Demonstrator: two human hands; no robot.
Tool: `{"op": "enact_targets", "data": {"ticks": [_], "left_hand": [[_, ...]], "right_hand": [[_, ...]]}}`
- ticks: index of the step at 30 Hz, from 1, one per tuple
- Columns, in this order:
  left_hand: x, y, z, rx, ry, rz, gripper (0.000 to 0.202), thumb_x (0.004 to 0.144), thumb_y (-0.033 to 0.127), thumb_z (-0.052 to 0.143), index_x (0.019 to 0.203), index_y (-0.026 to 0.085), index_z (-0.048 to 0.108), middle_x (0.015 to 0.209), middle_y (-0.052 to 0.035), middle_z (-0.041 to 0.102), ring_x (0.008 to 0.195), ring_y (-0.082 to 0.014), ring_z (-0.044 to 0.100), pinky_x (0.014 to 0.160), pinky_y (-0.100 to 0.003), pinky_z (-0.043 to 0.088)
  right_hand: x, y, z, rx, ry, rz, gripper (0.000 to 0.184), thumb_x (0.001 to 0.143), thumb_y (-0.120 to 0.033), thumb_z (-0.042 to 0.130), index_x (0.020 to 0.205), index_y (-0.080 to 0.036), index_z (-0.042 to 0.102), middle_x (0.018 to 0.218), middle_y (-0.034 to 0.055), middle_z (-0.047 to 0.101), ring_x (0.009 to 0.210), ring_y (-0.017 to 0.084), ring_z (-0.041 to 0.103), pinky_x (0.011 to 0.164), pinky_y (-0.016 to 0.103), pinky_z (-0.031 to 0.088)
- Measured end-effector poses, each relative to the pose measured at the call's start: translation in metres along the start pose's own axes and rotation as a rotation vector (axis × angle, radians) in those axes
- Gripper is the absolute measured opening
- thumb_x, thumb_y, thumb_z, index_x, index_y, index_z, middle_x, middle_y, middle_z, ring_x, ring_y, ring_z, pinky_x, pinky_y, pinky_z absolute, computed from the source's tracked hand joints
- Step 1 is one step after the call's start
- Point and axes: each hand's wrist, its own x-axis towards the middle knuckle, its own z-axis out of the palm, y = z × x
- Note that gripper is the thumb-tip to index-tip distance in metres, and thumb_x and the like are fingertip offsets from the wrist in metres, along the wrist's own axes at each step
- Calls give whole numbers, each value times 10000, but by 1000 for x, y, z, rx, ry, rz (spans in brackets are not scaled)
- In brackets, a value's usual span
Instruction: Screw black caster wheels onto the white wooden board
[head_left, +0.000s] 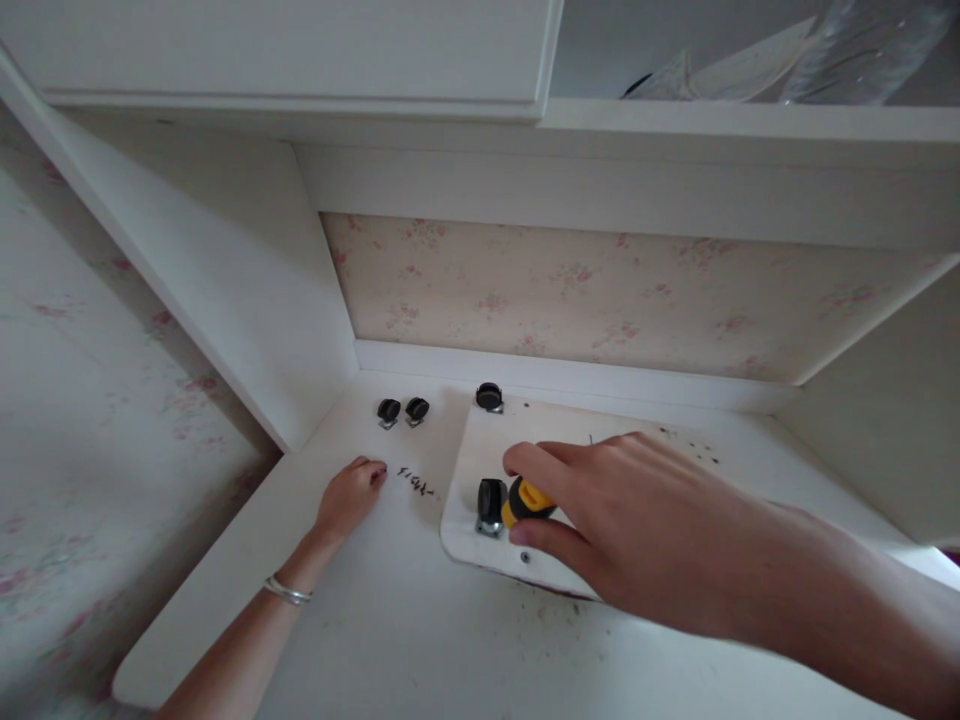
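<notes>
Right hand [622,525] is gripping a yellow-and-black tool handle [531,496], fingers and thumb closing round it; the tip isn't showing, the visible part is running roughly 2 to 8 o'clock. Near caster [490,502] is sitting just beyond the handle at 9 o'clock, wheel standing up on the white board [555,422] — right hand is clearly the nearer one. Can't tell whether the tool is touching it.

Left hand [352,497] is resting on the desktop [390,620], fingers curling closed; can't tell if anything is being pinched. Loose screws [415,482] are lying in a scatter just beside it at 3 o'clock, nearer this hand than the other. Two casters [388,411] [417,409] are sitting side by side at 1 o'clock from it, off the board. Corner caster [489,396] is standing at 12 o'clock from the near one, at the board's far corner.

Container: open shelf [750,118], 1 o'clock from the right hand, is holding a clear plastic item [870,50] — contents unclear.
</notes>
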Motion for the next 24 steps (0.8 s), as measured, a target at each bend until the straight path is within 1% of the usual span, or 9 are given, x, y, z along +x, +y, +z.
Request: {"op": "enact_targets", "data": {"ticks": [2,5,7,11,14,16,19,21,24], "left_hand": [[-1,0,-1,-4,2,-8,302,908,257,444,1033,235,718,1063,-40,704,962,-201,668,866,-281,473],[-3,2,-3,-8,8,-18,323,912,239,432,1098,227,695,1092,-48,696,961,-194,668,859,-277,472],[-4,3,-4,-9,4,-16,314,916,245,429,1062,227,706,1074,-48,697,946,-192,670,845,-274,473],[-5,8,-5,-4,-1,-28,292,923,312,450,954,221,727,1012,-48,705,923,-196,670,832,-277,470],[-4,11,-5,1,5,-55,348,935,391,438,861,208,725,957,-56,709,871,-205,673,786,-287,471],[-2,12,-4,1,14,-71,358,931,401,438,836,200,719,947,-63,711,859,-211,672,772,-291,465],[2,12,-1,-7,28,-97,300,901,338,471,828,183,717,947,-83,714,864,-224,669,778,-301,455],[3,12,-1,-25,33,-113,267,878,301,490,813,177,717,935,-91,715,854,-232,667,773,-309,449],[3,12,-2,-84,39,-127,253,858,286,503,770,181,716,918,-95,718,847,-248,661,774,-328,442]], "right_hand": [[-2,-1,-2,41,-22,-35,83,937,-348,538,964,-275,508,837,-30,680,600,213,619,511,321,173],[-3,-2,-3,48,-28,-69,57,923,-301,552,953,-272,513,835,-30,673,588,201,612,508,322,192],[-1,-3,-1,-19,2,-64,106,925,-364,553,910,-264,522,758,-29,668,537,203,596,484,321,159],[8,-1,6,-236,134,9,348,954,-538,446,787,-245,533,520,-7,569,422,225,536,459,328,85],[10,3,9,-224,126,45,409,954,-589,399,779,-244,532,523,0,573,441,236,557,465,328,104],[6,6,8,-125,96,44,347,954,-568,417,868,-253,535,613,-13,629,494,236,591,473,329,144],[-2,6,6,5,40,10,160,953,-431,480,954,-274,511,751,-38,672,562,220,617,499,338,203],[-6,5,5,10,12,-4,110,944,-383,501,918,-276,499,750,-41,663,551,218,608,501,341,201],[-7,2,6,-46,20,-6,156,938,-414,509,871,-275,490,684,-35,639,511,236,593,490,339,161]]}}
